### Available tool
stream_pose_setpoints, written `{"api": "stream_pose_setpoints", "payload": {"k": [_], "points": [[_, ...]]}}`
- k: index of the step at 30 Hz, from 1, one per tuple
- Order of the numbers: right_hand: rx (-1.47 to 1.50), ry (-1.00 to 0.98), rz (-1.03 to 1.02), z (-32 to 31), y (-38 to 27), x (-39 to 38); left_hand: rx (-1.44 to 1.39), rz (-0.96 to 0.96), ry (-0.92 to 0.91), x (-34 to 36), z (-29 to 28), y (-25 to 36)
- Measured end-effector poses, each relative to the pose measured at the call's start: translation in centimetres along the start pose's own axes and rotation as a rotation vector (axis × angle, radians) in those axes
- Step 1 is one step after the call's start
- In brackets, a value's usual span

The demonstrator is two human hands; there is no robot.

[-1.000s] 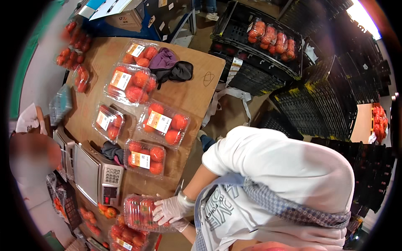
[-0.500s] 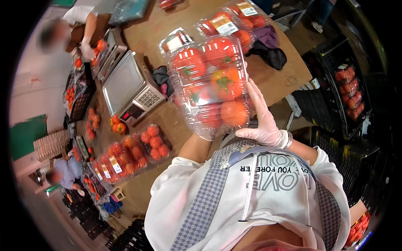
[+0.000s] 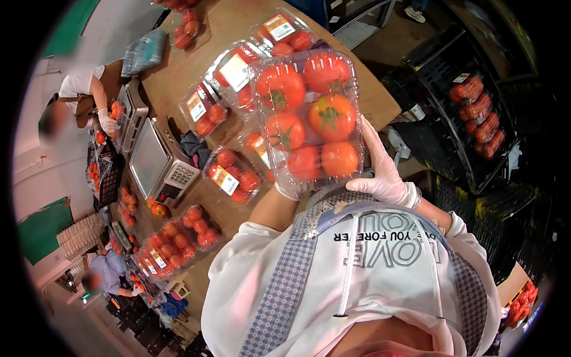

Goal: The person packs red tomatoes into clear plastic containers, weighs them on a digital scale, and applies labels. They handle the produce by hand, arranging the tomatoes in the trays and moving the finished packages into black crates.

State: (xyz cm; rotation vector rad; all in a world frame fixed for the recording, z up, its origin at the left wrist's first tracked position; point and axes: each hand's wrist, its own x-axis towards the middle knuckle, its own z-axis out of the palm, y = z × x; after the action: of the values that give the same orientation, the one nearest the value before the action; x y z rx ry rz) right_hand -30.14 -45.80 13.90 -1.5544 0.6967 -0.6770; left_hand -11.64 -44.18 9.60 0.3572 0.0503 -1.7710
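Note:
Close in front of me is a clear plastic clamshell of tomatoes (image 3: 306,122), several large red ones in two rows, some with green calyxes. No label shows on its upper face. My right hand (image 3: 383,169), in a pale thin glove, grips its right side, the thumb by the near corner and the fingers running up the edge. Under the near left corner, my left hand (image 3: 289,190) supports it. That hand's fingers are hidden behind the pack. Labelled tomato packs lie just beyond and left of it, among them one pack (image 3: 233,177) near my left forearm.
A digital scale (image 3: 160,163) stands on the brown table (image 3: 372,89) at left. More tomato packs (image 3: 178,241) lie nearer. At right, a black crate (image 3: 476,128) holds packed tomatoes. One co-worker (image 3: 89,95) handles tomatoes at far left; another person (image 3: 110,271) is lower left.
The view has shifted, bringing more labelled packs on the table into sight. The held clamshell appears slightly farther right and more upright in the picture. Both hands still hold it.

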Motion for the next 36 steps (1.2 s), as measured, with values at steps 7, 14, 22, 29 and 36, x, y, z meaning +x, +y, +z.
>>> {"api": "stream_pose_setpoints", "payload": {"k": [7,14,22,29,36], "points": [[0.219,0.005,0.109,-12.8,1.1,-0.2,-0.029,-0.077,0.021,9.0,4.2,-8.1],[0.307,0.073,0.154,-22.2,2.5,-2.4,-0.05,-0.185,0.042,16.0,7.8,-14.7],[0.392,0.138,0.143,-28.0,3.7,-3.8,-0.025,-0.269,0.046,21.0,10.4,-18.6],[0.463,0.441,0.158,-31.5,3.5,-4.6,0.071,-0.37,0.081,24.9,11.9,-19.4],[1.162,0.777,0.257,-32.5,14.6,-2.7,1.114,-0.212,-0.032,35.0,6.4,-25.4]]}}
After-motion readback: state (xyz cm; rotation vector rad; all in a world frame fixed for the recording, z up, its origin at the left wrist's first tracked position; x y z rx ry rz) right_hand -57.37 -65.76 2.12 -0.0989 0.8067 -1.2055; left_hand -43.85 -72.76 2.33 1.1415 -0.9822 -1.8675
